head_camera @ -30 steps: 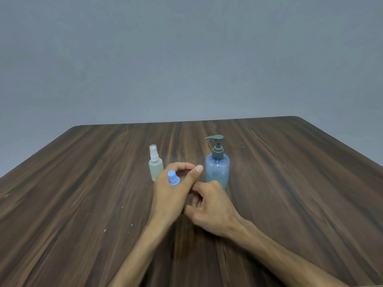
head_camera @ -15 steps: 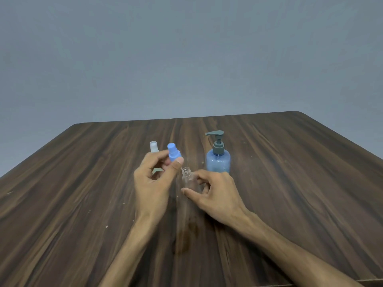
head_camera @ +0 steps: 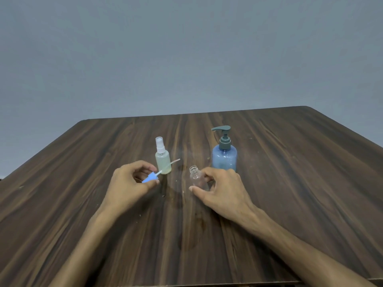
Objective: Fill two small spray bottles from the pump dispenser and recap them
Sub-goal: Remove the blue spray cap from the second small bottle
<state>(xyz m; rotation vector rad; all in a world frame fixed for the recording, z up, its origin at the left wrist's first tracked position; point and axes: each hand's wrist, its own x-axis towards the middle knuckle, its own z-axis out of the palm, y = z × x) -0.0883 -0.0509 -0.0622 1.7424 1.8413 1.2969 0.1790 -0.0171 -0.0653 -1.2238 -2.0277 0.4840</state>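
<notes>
Left hand (head_camera: 132, 181) pinches the blue spray cap (head_camera: 149, 177) between thumb and fingertips, cap tipped sideways, its thin dip tube (head_camera: 169, 166) pointing up and away toward the right, crossing in front of the green spray bottle (head_camera: 163, 159). That green bottle stands upright on the counter (head_camera: 300, 183) just beyond the left hand's fingertips, its clear sprayer top on, pale liquid inside.

Right hand (head_camera: 222, 188) holds the clear spray bottle (head_camera: 195, 177) low around the body, thumb on the near side, fingers curled round the far side. Bottle is upright, neck open with no cap on; whether its base touches the counter cannot be told. It sits between the two hands, apart from the blue cap.

Blue pump dispenser (head_camera: 224, 153) stands upright just beyond the right hand's knuckles, grey-green pump head on, nozzle pointing left. Not touched by either hand.

Both forearms reach in from the near edge, bare. Dark wood-grain counter, plain grey wall (head_camera: 186, 59) behind it.
</notes>
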